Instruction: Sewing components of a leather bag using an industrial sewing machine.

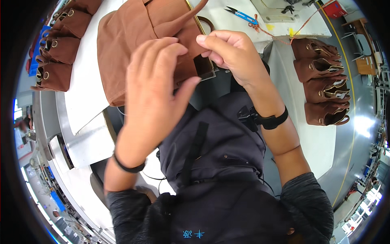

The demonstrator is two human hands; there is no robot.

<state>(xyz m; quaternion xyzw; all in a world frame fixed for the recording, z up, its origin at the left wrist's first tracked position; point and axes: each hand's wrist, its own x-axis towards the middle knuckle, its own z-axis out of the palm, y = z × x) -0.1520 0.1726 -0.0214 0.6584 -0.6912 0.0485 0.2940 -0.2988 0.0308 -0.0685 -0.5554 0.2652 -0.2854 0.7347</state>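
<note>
A large brown bag (126, 44) lies on the white table at the front, with a gold zipper (196, 18) along its edge and a brown strap looping over it. My left hand (154, 81) is over the bag's near side, slightly blurred, its fingers curved and thumb held apart, with nothing visible in it. To its right my right hand (231, 51) is closed in a pinch, thumb against forefinger, by the zippered edge. Whatever it pinches, if anything, is too small to make out. The bag's near corner is partly hidden behind my hands.
Blue-handled thread snips (243, 16) lie on the white table (227, 28), tied to an orange cord. A pale machine base (274, 12) stands at the far right. Rows of brown bags stand at left (59, 51) and right (321, 69). My dark apron (215, 142) covers my lap.
</note>
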